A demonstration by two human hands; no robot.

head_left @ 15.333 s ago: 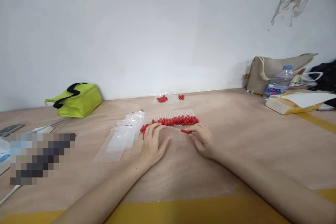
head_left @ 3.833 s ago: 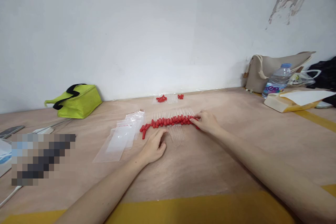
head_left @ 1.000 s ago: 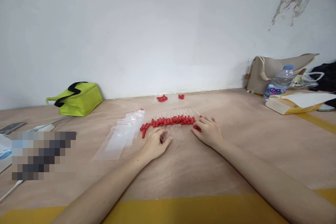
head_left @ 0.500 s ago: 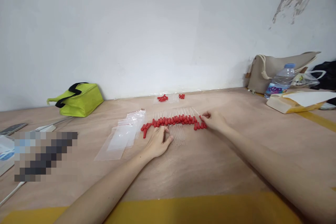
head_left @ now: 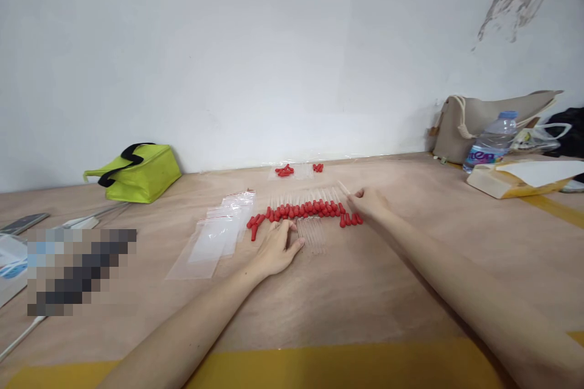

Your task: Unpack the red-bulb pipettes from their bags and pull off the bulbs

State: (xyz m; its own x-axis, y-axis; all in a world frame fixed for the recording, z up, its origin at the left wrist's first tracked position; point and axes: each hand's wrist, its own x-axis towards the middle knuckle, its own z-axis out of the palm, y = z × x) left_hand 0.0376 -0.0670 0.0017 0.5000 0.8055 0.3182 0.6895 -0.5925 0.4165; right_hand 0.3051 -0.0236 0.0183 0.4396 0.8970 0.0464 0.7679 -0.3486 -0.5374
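**Across the tabletop [head_left: 433,255]: a long row of red-ended droppers [head_left: 310,209] and your two hands**

So your right hand [head_left: 367,203] is up at the right end of that row, thumb and fingertips pinched together on one thin dropper [head_left: 343,188]. Its clear end pokes out past your fingers, slanting up and left toward the back; the end nearer your palm is hidden by the fingers, so can't tell you more there. Just below that hand, four red bulbs [head_left: 351,219] sit side by side, a bit closer to you than the main row.

Your left hand [head_left: 274,249] is down in front of the row, loosely curled with a gap between thumb and fingers, no grip on anything that I can see. The thumb's right beside a bunch of clear tubes [head_left: 312,236], though whether it's touching them, no idea.

The main row has its red ends toward you and thin clear stems toward the wall [head_left: 255,61]. Off its left end you've got a few loose red pieces [head_left: 254,228], and left of those some overlapping plastic bags [head_left: 205,246] fanned out flat. Farther back, near the wall, there's a small red pile [head_left: 285,170] on clear plastic, plus a smaller clump [head_left: 318,168] to its right. Lime green bag [head_left: 146,176] at back left, water bottle [head_left: 488,149] at right in front of a beige handbag [head_left: 483,113].
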